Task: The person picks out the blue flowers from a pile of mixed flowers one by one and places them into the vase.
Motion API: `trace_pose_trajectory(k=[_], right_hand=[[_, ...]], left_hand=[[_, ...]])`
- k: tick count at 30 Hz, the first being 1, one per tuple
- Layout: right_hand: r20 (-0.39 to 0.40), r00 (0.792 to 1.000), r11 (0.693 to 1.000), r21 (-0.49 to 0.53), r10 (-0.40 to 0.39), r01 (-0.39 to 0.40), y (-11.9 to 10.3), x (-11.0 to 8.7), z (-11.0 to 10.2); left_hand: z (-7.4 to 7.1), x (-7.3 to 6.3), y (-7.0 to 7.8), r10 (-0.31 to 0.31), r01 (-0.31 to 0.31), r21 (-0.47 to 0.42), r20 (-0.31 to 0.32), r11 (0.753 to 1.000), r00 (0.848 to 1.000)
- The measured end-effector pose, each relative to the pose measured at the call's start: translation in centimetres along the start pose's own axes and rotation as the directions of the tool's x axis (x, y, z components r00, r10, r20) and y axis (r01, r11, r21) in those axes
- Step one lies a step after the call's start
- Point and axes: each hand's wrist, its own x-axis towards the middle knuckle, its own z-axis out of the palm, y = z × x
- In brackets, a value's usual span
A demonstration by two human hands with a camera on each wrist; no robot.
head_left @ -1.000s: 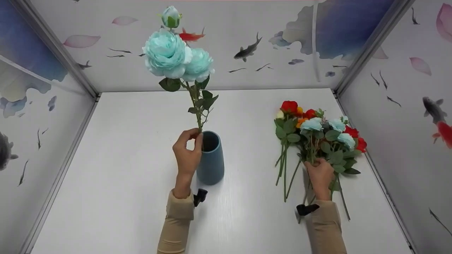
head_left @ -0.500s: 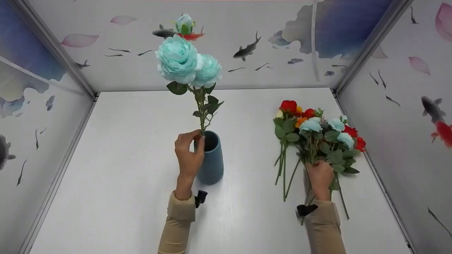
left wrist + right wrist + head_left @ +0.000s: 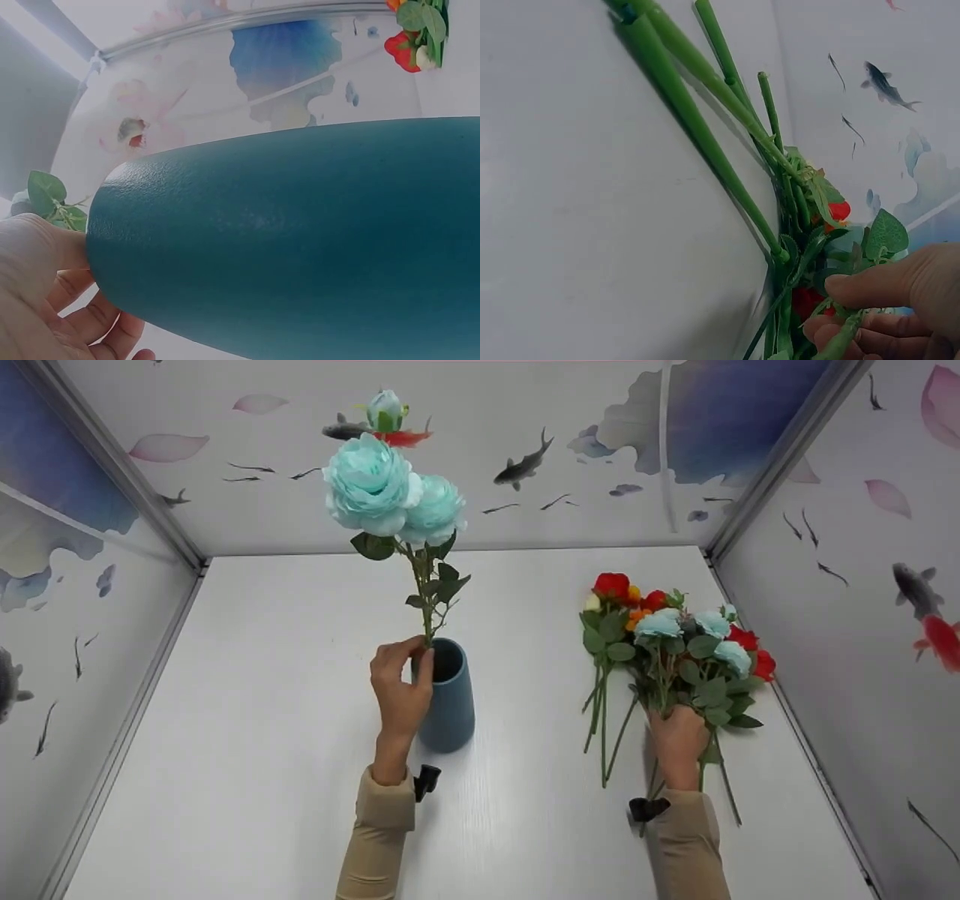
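My left hand [image 3: 401, 690] pinches the stem of a turquoise artificial flower [image 3: 367, 484] between thumb and fingers, right at the left rim of a blue vase [image 3: 450, 716]. Two full blooms and a bud stand upright above the hand. In the left wrist view the vase [image 3: 285, 232] fills most of the picture and hides part of the fingers. At the right, my right hand [image 3: 681, 746] holds a light blue flower's stem [image 3: 840, 341] within a bunch of artificial flowers [image 3: 709, 660]. The right wrist view shows its thumb and fingers around that green stem among leaves.
Beside the bunch lie red and orange flowers [image 3: 613, 587] with long green stems pointing toward the front. A white table [image 3: 262, 720] bears everything. Printed walls [image 3: 480, 457] with fish and petals enclose its back and sides.
My left hand has brought the turquoise flower slightly right and lower, then stays almost still at the rim. My right hand has turned and shifted slightly down among the stems.
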Motion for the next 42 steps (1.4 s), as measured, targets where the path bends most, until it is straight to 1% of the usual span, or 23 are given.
trace_pose_trajectory(k=[5,9,13,17,22,25,29,33,36,42], right_hand=[[-0.027,1.000,1.000,0.026,0.009,-0.009,0.3,0.0,0.1],[-0.049,0.999,0.999,0.046,0.011,-0.009,0.6,-0.1,0.2],[-0.072,0.997,0.996,0.085,-0.012,0.018,0.8,-0.2,0.1],[-0.064,0.998,0.994,0.108,-0.012,0.019,0.9,-0.3,0.1],[-0.051,0.998,0.993,0.118,-0.024,0.030,1.0,-0.4,-0.1],[-0.047,0.998,0.992,0.120,-0.033,0.038,1.0,-0.5,-0.1],[-0.039,0.999,0.993,0.116,-0.028,0.032,1.1,-0.5,-0.1],[-0.029,0.999,0.992,0.122,-0.018,0.021,1.2,-0.4,-0.2],[-0.022,1.000,0.992,0.125,-0.011,0.014,1.2,-0.4,-0.2],[-0.008,1.000,0.993,0.114,-0.006,0.007,1.3,-0.4,-0.2]], left_hand=[[0.0,0.0,0.0,0.002,-0.002,0.019,0.000,1.000,1.000],[0.0,-0.1,0.1,0.014,-0.013,0.067,-0.009,0.998,1.000],[0.0,-0.3,0.0,0.021,-0.020,0.119,-0.009,0.993,1.000],[0.1,-0.4,0.0,0.038,-0.036,0.165,-0.011,0.986,0.999],[0.2,-0.5,-0.1,0.063,-0.058,0.198,-0.017,0.979,0.998],[0.3,-0.6,-0.2,0.065,-0.062,0.213,-0.006,0.975,0.998],[0.3,-0.7,-0.1,0.058,-0.060,0.239,0.013,0.969,0.998],[0.3,-0.7,-0.1,0.058,-0.060,0.255,0.017,0.965,0.998],[0.2,-0.7,-0.1,0.067,-0.071,0.265,0.024,0.962,0.997],[0.1,-0.8,0.0,0.089,-0.100,0.311,0.049,0.945,0.995]])
